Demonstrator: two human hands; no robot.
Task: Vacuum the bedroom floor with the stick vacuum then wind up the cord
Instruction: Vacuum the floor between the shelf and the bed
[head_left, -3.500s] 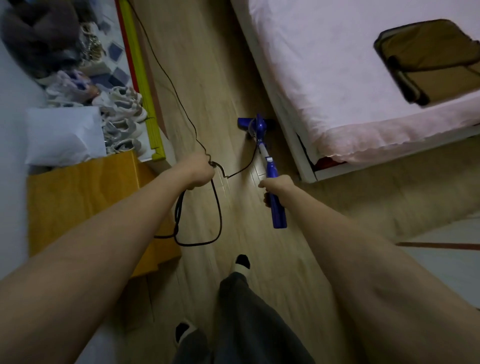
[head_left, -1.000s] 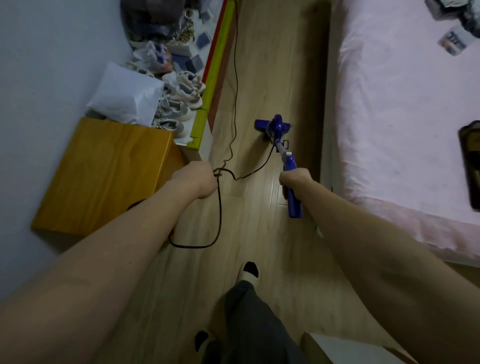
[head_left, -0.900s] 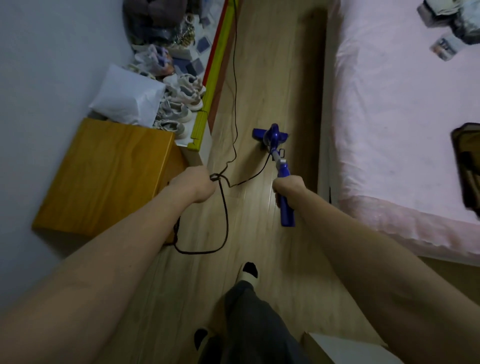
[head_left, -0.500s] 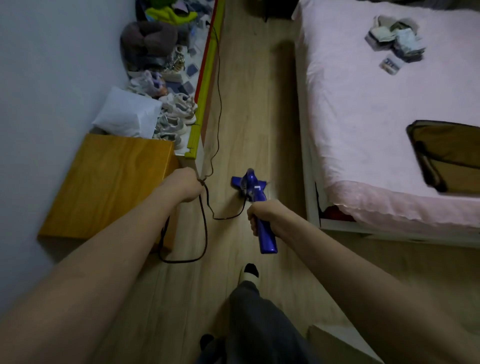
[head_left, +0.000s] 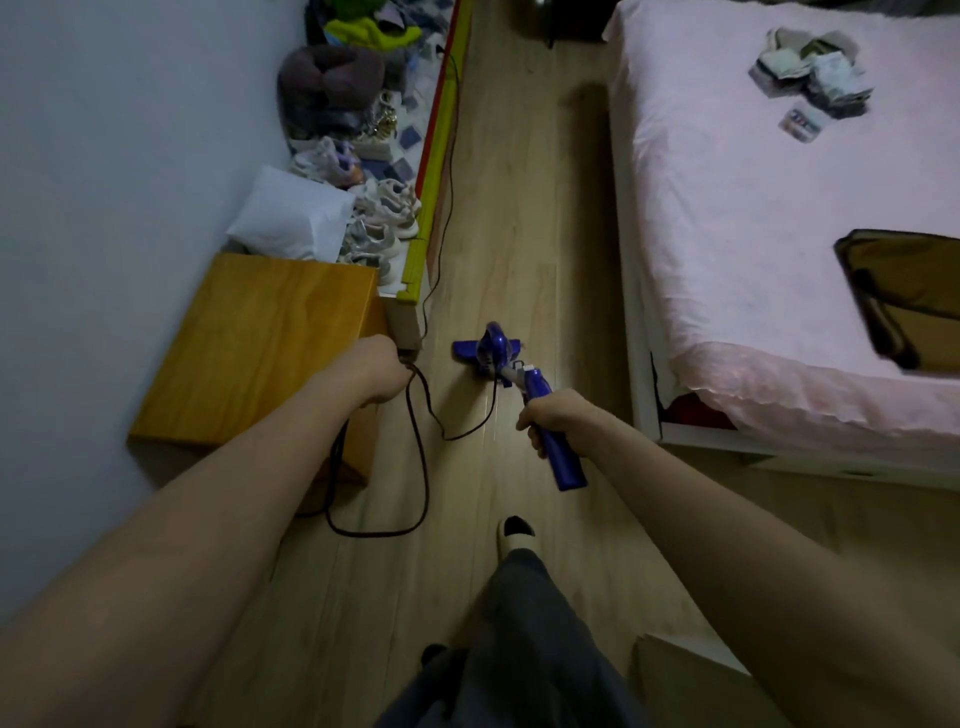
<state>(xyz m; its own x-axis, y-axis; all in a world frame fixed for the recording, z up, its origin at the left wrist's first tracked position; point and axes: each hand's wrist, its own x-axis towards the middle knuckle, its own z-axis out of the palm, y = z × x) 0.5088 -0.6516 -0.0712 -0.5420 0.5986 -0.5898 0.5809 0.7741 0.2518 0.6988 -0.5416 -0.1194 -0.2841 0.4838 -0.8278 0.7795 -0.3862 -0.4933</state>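
My right hand (head_left: 551, 420) has its fingers curled round the handle of the blue plastic stick vacuum (head_left: 524, 387). My left hand (head_left: 378, 374) grips the thin black cord (head_left: 422, 467). The vacuum's head sits on the pale wooden floor (head_left: 519, 218), between the orange wooden cabinet (head_left: 260, 348) and the pink bed (head_left: 753, 234).

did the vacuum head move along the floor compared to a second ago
Yes. The vacuum head has come back toward the person: it now lies level with the wooden cabinet, where before it lay further up, beside the shoes.

vacuum (head_left: 540, 395): blue | cord (head_left: 421, 457): black | bedsheet (head_left: 753, 234): pale pink | cabinet (head_left: 260, 353): orange-yellow wood
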